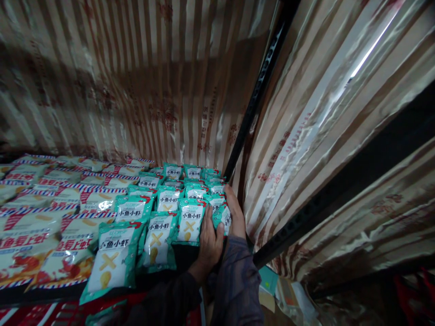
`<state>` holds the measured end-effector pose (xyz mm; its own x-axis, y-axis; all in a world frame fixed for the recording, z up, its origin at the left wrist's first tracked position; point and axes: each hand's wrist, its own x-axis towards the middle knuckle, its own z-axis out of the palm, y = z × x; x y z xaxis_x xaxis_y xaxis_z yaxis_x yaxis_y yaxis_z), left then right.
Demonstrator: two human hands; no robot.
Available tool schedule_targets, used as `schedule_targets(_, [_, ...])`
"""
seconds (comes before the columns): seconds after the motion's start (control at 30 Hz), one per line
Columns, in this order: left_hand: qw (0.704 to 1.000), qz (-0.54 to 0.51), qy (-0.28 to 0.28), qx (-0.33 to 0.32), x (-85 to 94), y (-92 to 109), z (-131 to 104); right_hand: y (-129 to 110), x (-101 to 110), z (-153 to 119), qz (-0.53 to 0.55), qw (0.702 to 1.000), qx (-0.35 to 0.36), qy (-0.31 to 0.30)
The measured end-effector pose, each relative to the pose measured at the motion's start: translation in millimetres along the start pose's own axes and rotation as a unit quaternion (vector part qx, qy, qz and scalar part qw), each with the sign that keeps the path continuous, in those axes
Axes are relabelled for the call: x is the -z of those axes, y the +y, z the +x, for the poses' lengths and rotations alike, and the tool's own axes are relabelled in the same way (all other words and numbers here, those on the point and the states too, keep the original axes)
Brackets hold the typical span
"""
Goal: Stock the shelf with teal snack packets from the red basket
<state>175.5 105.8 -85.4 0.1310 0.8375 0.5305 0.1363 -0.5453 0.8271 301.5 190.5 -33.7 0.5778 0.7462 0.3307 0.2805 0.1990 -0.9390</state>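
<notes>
At the right end of a row of teal-and-white snack bags, my two hands press in from either side of one snack bag [220, 209]. My left hand [209, 240] lies along its left side with straight fingers held together, thumb toward the bag. Around its right side curves my right hand [237, 213], with part of the fingers hidden behind the bag. A similar teal bag [191, 222] stands just left of my left hand. More teal bags, such as the front one [112, 258], lean in rows to the left.
White-and-red snack bags [68, 244] fill the left side of the dark shelf. Striped, printed plastic sheeting [152, 90] hangs behind and to the right. A black perforated post [253, 95] rises at the back corner, and a dark rail [288, 240] slants along the right. A red basket [50, 312] sits below.
</notes>
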Motion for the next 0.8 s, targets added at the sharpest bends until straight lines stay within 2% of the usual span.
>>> schedule_targets(0.1, [1.0,0.002,0.004,-0.001,-1.4,-2,0,-3,4,0,0.03,0.997,-0.009,-0.077])
schedule_targets(0.2, [1.0,0.002,0.004,0.002,-3.0,-3,1,-9,5,-3,0.017,0.996,-0.019,-0.083])
schedule_targets(0.33, [1.0,0.007,0.006,0.003,-4.5,-5,1,-17,9,-7,-0.036,0.998,-0.034,-0.029])
schedule_targets(0.47, [1.0,0.01,0.007,0.002,-4.7,-5,1,-27,19,-8,-0.165,0.979,-0.042,0.109])
schedule_targets(0.53, [1.0,0.009,0.005,-0.001,-4.3,-4,1,-33,23,-14,-0.205,0.966,-0.029,0.153])
schedule_targets(0.63, [1.0,0.011,0.002,-0.01,-2.9,-3,2,-41,26,-39,-0.247,0.957,-0.019,0.147])
schedule_targets(0.8, [0.999,0.006,-0.001,-0.032,-1.4,-2,3,-42,24,-98,-0.267,0.955,-0.015,0.128])
